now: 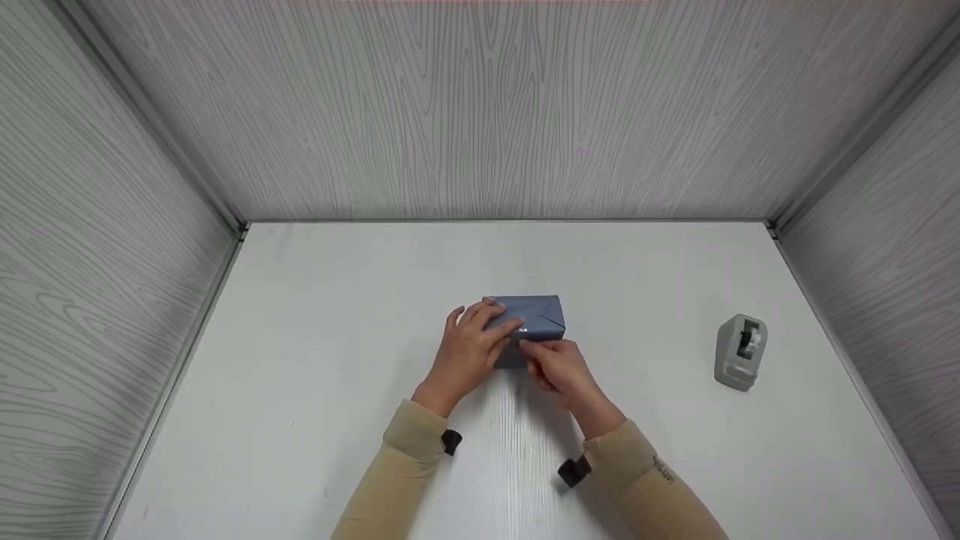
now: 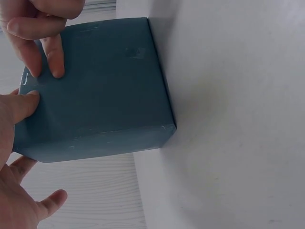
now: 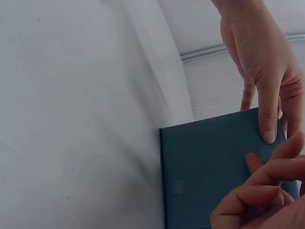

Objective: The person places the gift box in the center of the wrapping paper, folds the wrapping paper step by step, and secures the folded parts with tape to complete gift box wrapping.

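A box wrapped in blue paper (image 1: 534, 310) stands on the white table, with a folded triangular flap at its right end. My left hand (image 1: 466, 351) grips its left part, the fingers over the top and the thumb on the face toward me. My right hand (image 1: 562, 369) presses fingertips on that same face near the upper edge; its other fingers are curled. In the left wrist view, a shiny strip like clear tape (image 2: 25, 80) lies at the edge beside these fingertips. A clear tape patch (image 3: 179, 186) shows on the box's near face in the right wrist view.
A grey tape dispenser (image 1: 740, 352) with a roll in it stands on the right side of the white table (image 1: 330, 300). Wood-grained panels (image 1: 495, 112) enclose the table at the back and both sides.
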The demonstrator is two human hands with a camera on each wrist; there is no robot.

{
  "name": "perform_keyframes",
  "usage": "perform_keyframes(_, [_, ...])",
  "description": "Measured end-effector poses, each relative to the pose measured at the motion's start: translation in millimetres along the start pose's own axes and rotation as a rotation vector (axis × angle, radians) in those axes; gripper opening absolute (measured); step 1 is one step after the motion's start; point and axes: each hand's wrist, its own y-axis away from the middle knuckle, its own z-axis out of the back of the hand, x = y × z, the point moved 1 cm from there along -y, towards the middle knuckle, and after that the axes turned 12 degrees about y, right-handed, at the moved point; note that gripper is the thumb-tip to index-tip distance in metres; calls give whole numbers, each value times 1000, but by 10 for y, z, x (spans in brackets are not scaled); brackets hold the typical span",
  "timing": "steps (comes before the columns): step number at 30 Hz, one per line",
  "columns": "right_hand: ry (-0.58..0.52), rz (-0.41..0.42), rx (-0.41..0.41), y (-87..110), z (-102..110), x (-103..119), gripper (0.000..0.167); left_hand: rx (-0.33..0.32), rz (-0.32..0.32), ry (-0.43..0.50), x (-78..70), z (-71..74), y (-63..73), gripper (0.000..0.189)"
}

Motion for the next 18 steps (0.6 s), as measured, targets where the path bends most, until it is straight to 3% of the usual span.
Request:
perform_keyframes(12, [164, 26, 32, -28, 30, -31, 41, 18, 21, 4, -15, -10, -2, 32])
perform_keyframes(18, [240, 65, 85, -17, 147, -64, 31, 78, 36, -84, -28, 15, 38, 39])
